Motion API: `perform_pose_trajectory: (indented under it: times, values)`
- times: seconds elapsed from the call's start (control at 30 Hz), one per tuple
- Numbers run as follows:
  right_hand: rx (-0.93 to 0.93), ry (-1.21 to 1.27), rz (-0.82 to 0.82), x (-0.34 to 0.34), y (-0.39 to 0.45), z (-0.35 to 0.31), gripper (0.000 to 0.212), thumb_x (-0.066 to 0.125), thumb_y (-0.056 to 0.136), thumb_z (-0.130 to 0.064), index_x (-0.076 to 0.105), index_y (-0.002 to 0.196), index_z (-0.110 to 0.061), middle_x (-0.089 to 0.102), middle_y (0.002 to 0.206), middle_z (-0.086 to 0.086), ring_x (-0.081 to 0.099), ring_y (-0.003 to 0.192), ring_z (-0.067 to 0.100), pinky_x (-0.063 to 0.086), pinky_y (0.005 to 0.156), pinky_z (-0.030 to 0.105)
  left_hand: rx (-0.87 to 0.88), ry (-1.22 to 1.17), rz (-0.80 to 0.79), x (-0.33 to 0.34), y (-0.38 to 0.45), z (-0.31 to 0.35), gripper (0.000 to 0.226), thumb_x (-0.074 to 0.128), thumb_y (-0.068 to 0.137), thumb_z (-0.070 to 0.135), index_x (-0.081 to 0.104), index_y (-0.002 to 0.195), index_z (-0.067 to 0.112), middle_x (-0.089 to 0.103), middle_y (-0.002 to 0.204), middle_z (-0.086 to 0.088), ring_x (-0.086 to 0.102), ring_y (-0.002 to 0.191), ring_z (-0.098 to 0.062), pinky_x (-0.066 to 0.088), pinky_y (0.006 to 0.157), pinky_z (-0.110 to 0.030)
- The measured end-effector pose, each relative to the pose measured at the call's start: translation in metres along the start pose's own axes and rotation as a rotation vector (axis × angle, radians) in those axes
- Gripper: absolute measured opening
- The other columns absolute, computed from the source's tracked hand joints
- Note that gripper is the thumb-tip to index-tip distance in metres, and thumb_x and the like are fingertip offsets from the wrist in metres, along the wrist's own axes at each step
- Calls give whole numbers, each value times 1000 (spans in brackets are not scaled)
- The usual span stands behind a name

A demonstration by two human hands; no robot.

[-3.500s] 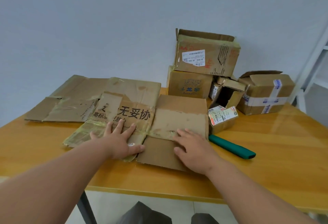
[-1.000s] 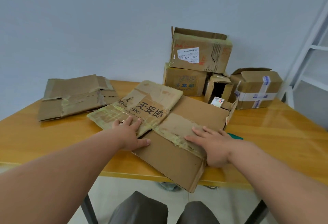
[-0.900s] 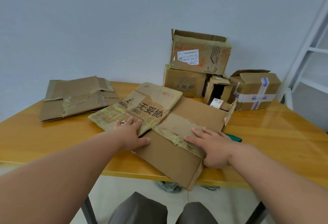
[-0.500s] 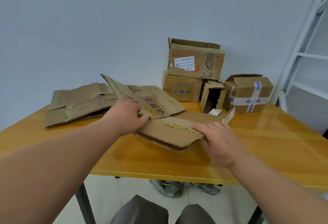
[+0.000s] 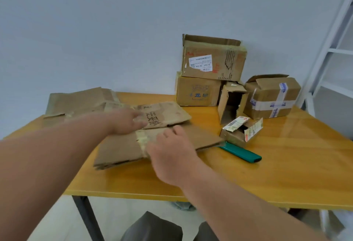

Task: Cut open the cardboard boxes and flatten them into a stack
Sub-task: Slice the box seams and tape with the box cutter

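A flattened, folded cardboard box (image 5: pixel 118 149) with black printed characters lies on the yellow table (image 5: pixel 286 174). My left hand (image 5: pixel 127 121) lies flat on its far printed panel, fingers straight. My right hand (image 5: pixel 170 151) rests on its taped middle seam, fingers loosely spread. Behind it at the far left lies another flattened box (image 5: pixel 76 101). A green utility knife (image 5: pixel 240 153) lies on the table just right of the folded cardboard, touched by neither hand.
Against the wall stand a labelled box (image 5: pixel 213 58) stacked on a second box (image 5: pixel 197 91), a small open box (image 5: pixel 232 102), a taped box (image 5: pixel 273 96) and a small torn box (image 5: pixel 241 131). A white shelf frame (image 5: pixel 332 49) stands at right.
The cardboard was lifted off the table edge, folded over and laid flat farther back on the table. Both hands now rest on top of it. The knife shows again.
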State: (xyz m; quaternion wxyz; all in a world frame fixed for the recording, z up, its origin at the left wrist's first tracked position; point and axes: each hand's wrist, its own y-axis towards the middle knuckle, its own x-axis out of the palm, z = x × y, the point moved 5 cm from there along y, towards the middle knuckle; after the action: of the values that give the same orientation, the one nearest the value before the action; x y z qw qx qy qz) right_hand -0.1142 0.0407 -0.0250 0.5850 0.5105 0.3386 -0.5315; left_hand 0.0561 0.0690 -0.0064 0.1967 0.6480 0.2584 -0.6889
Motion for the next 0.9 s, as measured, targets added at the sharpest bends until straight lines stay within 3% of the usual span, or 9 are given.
perform_pose_trajectory:
  times: [0.13,0.2,0.4,0.5,0.57,0.63,0.7,0.77,0.9]
  values:
    - [-67,295,-282,26,12,-1,60,41,93,-67,53,136,-26,60,132,1,51,122,22,34,106,48,-35,84,-168,54,9,-12,79,21,92,71,-6,155,33,-12,163,-2,-6,150,-32,3,120,-54]
    - [59,332,-193,37,16,28,60,34,97,-65,46,144,-29,52,144,0,43,133,22,32,110,47,-73,95,-130,64,14,-19,79,15,88,76,-11,153,40,-18,162,5,-11,150,-28,2,118,-59]
    - [311,371,-504,111,1,82,78,14,90,-78,-6,156,-41,-16,165,-9,-14,151,15,-1,122,51,-138,51,-160,88,27,-23,93,11,78,86,-17,152,37,-20,161,6,-15,149,-25,-3,117,-59]
    - [322,351,-540,110,5,88,79,19,88,-80,10,156,-42,4,166,-6,4,152,19,8,122,50,-133,25,-166,94,28,-26,93,12,77,87,-14,152,39,-17,162,8,-12,150,-23,1,118,-58]
    - [326,239,-363,87,23,95,65,30,91,-72,44,143,-36,44,146,0,38,137,22,28,114,45,-119,49,-165,89,31,-28,94,14,76,89,-9,153,41,-11,163,9,-7,150,-23,4,118,-57]
    - [345,180,-77,66,43,97,49,36,95,-57,54,128,-26,55,127,0,48,118,20,38,101,41,-100,68,-138,83,35,-31,93,15,75,90,0,154,43,0,164,9,1,150,-26,8,118,-56]
    - [348,230,-57,75,58,96,52,35,97,-54,42,141,-28,41,146,4,37,133,23,33,108,42,-84,85,-101,82,39,-32,91,13,74,89,4,153,45,9,162,9,9,147,-28,9,118,-55]
    - [340,290,-274,107,65,94,64,25,98,-62,14,156,-37,6,166,0,6,151,22,12,121,47,-71,91,-98,88,41,-34,90,9,74,89,-3,152,46,8,161,9,9,146,-29,7,117,-56]
    - [414,384,-457,142,64,102,71,11,93,-73,-4,156,-42,-15,164,-10,-14,151,14,-4,121,53,-67,59,-121,95,46,-37,89,7,78,85,-10,153,39,0,161,9,1,147,-28,3,116,-56]
